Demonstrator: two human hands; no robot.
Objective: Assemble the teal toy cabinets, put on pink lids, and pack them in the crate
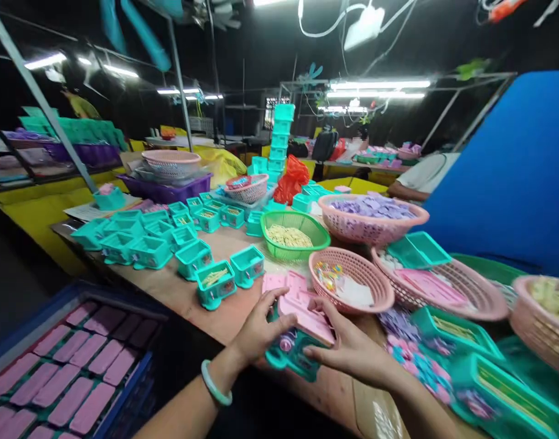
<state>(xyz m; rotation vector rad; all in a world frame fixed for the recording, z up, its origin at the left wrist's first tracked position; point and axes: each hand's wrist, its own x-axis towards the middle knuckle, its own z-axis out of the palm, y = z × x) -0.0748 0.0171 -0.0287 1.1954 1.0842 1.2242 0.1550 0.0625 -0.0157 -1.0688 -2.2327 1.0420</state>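
My left hand (260,329) and my right hand (348,347) both grip a teal plastic toy body (292,353) at the near edge of the workbench (169,286). A pink lid piece (302,308) lies on top of the toy, under my fingers. My left wrist wears a pale green bangle (215,384). Just behind my hands stands a pink basket (353,280) with small coloured bits and white pieces.
Several teal toy bodies (146,241) crowd the bench's left. A green basket (294,235) holds pale sticks; a pink basket (373,216) holds purple pieces. A blue crate (69,366) of pink lids sits lower left. A large blue object (512,177) fills the right, with someone's arm (421,177) behind.
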